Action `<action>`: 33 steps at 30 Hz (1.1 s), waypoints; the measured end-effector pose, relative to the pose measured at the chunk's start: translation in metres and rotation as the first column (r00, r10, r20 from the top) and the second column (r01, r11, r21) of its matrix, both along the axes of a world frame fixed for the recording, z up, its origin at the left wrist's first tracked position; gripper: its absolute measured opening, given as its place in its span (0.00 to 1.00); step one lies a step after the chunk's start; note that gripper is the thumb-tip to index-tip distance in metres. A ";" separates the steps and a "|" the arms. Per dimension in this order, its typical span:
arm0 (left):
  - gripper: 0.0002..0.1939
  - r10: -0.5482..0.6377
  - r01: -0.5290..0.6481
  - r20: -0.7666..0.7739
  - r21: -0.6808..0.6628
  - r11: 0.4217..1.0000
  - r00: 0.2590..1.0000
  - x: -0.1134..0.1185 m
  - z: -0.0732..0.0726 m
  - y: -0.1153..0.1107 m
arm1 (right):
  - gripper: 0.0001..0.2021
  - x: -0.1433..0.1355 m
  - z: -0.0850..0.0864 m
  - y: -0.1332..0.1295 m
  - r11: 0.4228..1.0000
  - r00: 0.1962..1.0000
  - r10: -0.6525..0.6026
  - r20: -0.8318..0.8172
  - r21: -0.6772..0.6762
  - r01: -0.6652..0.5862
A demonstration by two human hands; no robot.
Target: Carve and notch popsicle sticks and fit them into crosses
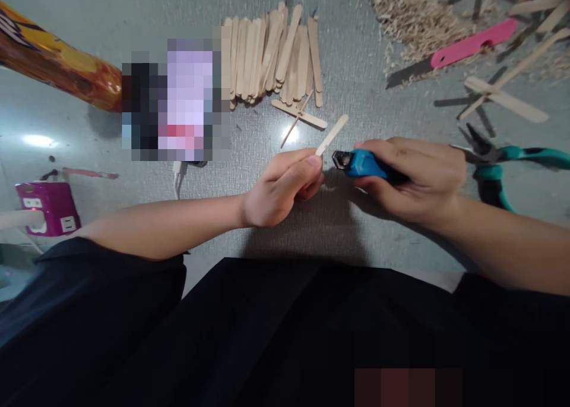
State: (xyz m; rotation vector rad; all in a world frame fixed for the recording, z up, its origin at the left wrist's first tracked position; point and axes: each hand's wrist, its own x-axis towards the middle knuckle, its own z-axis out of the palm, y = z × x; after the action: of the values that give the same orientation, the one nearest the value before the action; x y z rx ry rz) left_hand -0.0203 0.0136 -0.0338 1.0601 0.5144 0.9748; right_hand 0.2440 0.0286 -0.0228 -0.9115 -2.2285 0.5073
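Observation:
Pinched between the thumb and fingers of my left hand (289,184) is a pale wooden craft stick (332,135), its rounded end pointing up and right. My right hand (414,172) is wrapped round a blue utility knife (367,164) with a metal nose, which points left at the stick. A small gap lies between the knife's nose and my left hand; I cannot make out a blade. Just beyond the stick, a craft stick with a thin sliver through it (307,117) forms a cross on the table. Behind that lies a pile of craft sticks (253,59).
Teal-handled pliers (492,152) lie right of my right hand. Farther back are a pink-handled knife (474,43), wood shavings (409,15) and crossed sticks (503,95). On the left are a blurred phone (184,92) with a cable, an orange packet (62,62) and a purple power socket (48,208).

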 end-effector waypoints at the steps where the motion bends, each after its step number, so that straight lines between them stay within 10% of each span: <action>1: 0.26 0.002 -0.002 0.008 0.007 1.000 1.000 0.000 -0.001 0.000 | 0.18 0.000 0.001 -0.001 1.000 1.000 0.001 -0.009 0.000 -0.001; 23: 0.22 -0.123 0.107 0.083 0.178 0.978 0.989 -0.003 -0.008 0.001 | 0.18 -0.001 0.011 -0.002 0.975 0.988 0.090 -0.124 -0.192 -0.112; 33: 0.28 0.031 -0.019 -0.072 0.164 0.986 0.997 -0.002 -0.005 0.003 | 0.13 -0.001 0.008 0.002 0.943 0.967 0.100 -0.233 -0.289 -0.167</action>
State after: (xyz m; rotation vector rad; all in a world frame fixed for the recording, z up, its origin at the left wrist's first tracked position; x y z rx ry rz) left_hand -0.0224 0.0169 -0.0392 1.2433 0.5167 1.0153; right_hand 0.2433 0.0304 -0.0150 -0.8142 -2.0542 0.9913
